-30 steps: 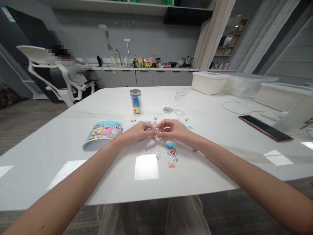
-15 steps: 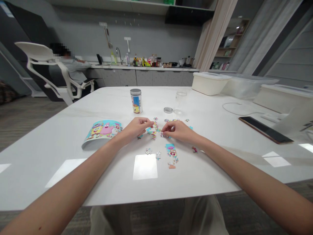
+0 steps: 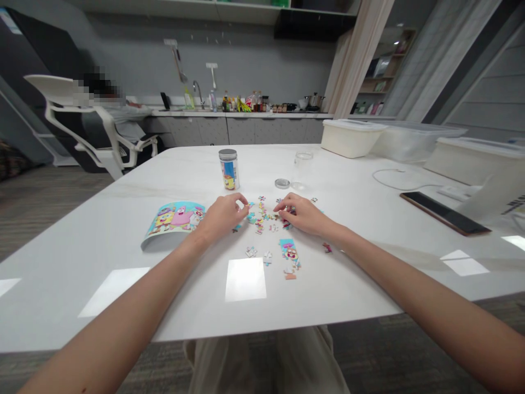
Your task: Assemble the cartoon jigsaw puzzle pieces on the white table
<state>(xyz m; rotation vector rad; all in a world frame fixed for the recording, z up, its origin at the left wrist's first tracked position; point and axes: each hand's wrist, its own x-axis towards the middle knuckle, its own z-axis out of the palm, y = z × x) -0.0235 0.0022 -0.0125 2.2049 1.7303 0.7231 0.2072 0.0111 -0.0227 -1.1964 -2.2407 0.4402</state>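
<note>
Small jigsaw puzzle pieces (image 3: 259,224) lie loosely scattered on the white table between my two hands. My left hand (image 3: 228,214) is at the left edge of this pile, thumb and forefinger brought together; whatever is between the tips is too small to make out. Over the pile's right side, my right hand (image 3: 301,212) hovers with its fingers bent and slightly apart, close to several pieces. Nearer to me lies a partly joined puzzle section (image 3: 289,250) with a pink-and-blue cartoon picture. Two light pieces (image 3: 251,251) lie left of it, and a dark reddish piece (image 3: 327,248) lies to its right.
A curved cartoon picture sheet (image 3: 174,219) lies left of my left hand. Behind the pieces stand a lidded puzzle jar (image 3: 228,169), a clear jar (image 3: 303,171) and a metal lid (image 3: 282,184). A phone (image 3: 445,213) and storage boxes (image 3: 350,139) are at right. A person sits far left.
My right hand has moved up and away from a pale piece that now lies uncovered on the table. My left hand has shifted slightly left and back from the pile.
</note>
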